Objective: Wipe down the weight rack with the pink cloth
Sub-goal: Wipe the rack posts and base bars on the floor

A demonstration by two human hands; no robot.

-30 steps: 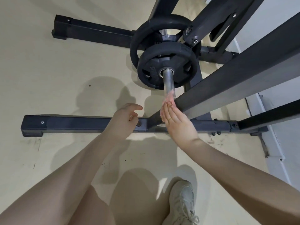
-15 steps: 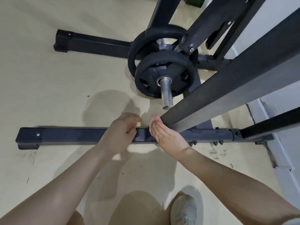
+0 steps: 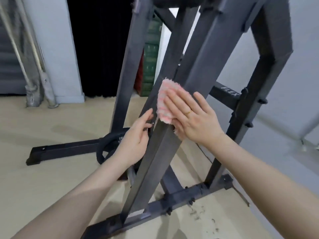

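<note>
- Far to the left of the slanted post, pale poles lean in the wall corner, and a black floor foot of the weight rack lies flat beside a weight plate.
- Just left of the post, the left hand rests against its left face — fingers straight and close together, thumb tip touching the edge, gripping nothing.
- On the post's front face sits the pink cloth, pressed there by the right hand; its fingers are straight and slightly spread over the cloth, a ring on one.
- To wipe well, I judge the palm should stay flat with even pressure, stroking along the post's length while the left hand steadies it — then fold round to the side faces.
- Right of the post, a second upright carries pegs, probably yet to be wiped.
</note>
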